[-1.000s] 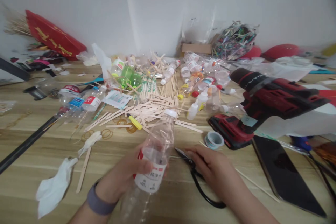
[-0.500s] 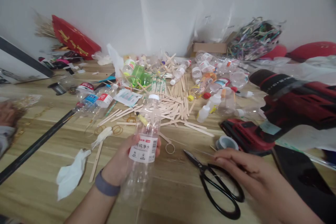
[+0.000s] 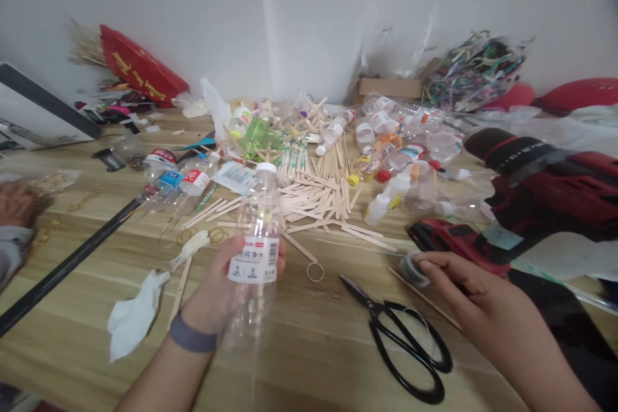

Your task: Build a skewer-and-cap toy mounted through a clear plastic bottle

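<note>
My left hand, with a grey band at the wrist, is closed round a clear plastic water bottle. The bottle has a white cap and a white label and leans slightly. My right hand pinches the edge of a small grey roll of tape, tipped up off its flat side. Under that hand a thin wooden stick lies slantwise. Black-handled scissors lie between my hands, blades pointing away. A ring on a stick rests beyond them.
A red and black cordless drill stands at right beside a dark flat object. Wooden craft sticks and several bottles cover the back. At left are a black rod, crumpled tissue and another person's hand.
My right hand has moved slightly away from me and taken hold of the tape roll, tipping it up. My left hand has shifted the bottle a little to the left.
</note>
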A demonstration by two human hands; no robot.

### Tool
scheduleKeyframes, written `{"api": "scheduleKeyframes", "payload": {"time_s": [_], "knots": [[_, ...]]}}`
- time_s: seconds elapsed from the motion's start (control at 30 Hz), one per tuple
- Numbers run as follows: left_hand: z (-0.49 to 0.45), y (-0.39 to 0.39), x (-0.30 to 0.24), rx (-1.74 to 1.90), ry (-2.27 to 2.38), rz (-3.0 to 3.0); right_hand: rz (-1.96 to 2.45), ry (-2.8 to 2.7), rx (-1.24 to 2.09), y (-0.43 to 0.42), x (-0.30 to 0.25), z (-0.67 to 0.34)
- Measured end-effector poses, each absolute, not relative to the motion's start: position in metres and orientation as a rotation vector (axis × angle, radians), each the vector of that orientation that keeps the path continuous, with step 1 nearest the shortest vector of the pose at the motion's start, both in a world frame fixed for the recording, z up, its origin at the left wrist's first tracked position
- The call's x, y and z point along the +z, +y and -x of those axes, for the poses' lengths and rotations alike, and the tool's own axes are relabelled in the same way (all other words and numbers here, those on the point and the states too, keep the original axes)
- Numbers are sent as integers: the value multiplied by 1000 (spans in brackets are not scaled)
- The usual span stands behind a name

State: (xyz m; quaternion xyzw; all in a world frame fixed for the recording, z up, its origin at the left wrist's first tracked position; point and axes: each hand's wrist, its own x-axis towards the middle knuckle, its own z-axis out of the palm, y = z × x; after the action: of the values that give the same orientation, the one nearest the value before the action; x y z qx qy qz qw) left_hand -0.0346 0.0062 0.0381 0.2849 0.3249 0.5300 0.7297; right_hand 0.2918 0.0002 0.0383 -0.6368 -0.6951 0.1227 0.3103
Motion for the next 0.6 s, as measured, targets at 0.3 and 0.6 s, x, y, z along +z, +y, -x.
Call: {"api": "scheduleKeyframes", "payload": {"time_s": [0.3, 0.6], "knots": [[16, 6, 25, 934, 555, -658, 1528, -1932, 491, -11, 40, -265], [9, 4, 14, 843, 501, -672, 1419, -2049, 705, -20, 38, -247]]}}
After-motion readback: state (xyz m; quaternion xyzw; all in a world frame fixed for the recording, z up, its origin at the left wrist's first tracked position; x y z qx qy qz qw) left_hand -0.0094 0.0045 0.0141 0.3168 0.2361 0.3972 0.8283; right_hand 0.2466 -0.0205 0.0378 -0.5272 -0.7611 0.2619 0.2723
